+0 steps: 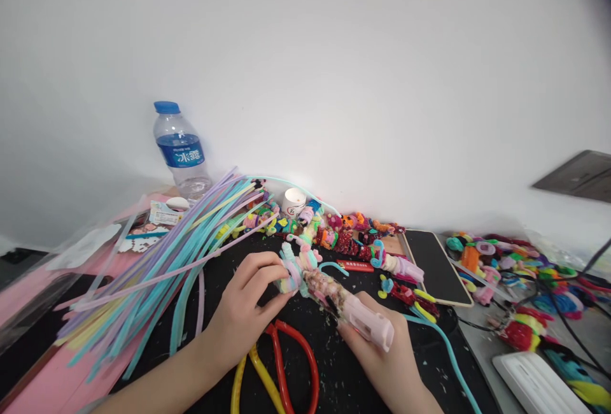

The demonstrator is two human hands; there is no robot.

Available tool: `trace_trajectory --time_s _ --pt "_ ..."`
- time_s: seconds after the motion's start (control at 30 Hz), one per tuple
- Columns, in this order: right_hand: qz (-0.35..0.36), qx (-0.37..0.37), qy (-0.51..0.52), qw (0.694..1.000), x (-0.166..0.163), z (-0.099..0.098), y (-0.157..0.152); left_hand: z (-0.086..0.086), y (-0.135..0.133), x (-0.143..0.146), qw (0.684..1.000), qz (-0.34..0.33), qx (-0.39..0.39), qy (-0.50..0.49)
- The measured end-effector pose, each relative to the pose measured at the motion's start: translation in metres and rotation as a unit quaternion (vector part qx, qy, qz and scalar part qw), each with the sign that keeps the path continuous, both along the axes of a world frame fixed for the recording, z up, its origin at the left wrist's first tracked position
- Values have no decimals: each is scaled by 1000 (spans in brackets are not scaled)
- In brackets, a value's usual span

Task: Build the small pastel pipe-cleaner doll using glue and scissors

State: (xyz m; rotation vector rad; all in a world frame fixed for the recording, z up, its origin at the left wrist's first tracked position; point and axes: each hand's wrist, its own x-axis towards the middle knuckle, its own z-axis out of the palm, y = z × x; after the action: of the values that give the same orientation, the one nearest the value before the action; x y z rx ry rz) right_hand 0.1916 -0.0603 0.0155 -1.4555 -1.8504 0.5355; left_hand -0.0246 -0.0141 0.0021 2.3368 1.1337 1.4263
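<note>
Between my two hands is a stick wrapped in fuzzy pipe cleaners (329,290), with a pale pink plastic end that points down to the right. My right hand (382,350) is closed around its lower part, the fingers partly hidden behind it. At its other end sits a pastel pipe-cleaner figure (298,267) in pink, blue and yellow. My left hand (252,299) pinches this figure from the left with thumb and fingers. Below the hands lie the red and yellow handles of a tool (305,353); its working end is hidden.
Long pastel pipe cleaners (191,261) lie in a bundle on the left, before a water bottle (181,153). Several finished pipe-cleaner pieces (344,235) line the wall. A black board (436,267), more colourful pieces (515,274) and a white box (539,382) are at right.
</note>
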Motion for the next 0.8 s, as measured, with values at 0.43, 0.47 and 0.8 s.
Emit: trace_trajectory --time_s 0.43,0.47,0.8 --pt "-11 1 20 1000 -1 1 1 0 -1 -1 996 -61 49 45" --pt "-12 4 19 1000 -1 1 0 0 -1 -2 995 -63 52 51" --pt "-11 2 9 1000 -1 0 0 1 -1 0 998 -35 41 23"
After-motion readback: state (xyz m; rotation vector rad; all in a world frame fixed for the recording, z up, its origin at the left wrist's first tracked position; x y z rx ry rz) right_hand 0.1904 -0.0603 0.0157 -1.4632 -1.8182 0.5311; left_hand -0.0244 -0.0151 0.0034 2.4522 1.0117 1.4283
